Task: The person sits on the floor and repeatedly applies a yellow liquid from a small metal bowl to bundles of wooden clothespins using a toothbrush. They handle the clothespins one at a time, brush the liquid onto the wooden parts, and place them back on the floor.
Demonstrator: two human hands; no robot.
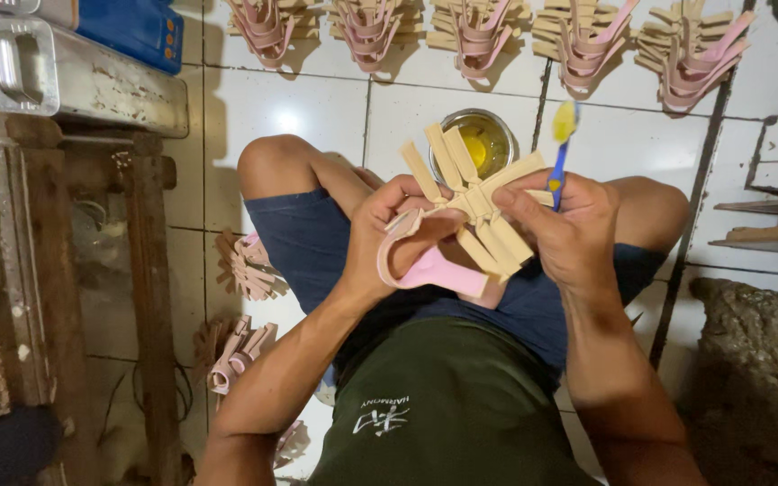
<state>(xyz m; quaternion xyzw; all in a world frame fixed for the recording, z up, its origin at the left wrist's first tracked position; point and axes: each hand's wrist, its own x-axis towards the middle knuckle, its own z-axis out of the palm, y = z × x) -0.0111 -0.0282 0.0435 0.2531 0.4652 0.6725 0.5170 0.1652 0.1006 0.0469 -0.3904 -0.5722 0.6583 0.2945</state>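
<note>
Left hand grip clasps the pink sandal upper; right hand grip clenches a blue glue brush.

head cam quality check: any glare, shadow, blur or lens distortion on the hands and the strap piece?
Head view: hands and strap piece sharp, evenly lit; left hand and right hand show no motion blur. Glare spot on the white floor tile. Left side around the wooden bench is dark, detail lost. Wide-angle bending shows along the frame edges.
</note>
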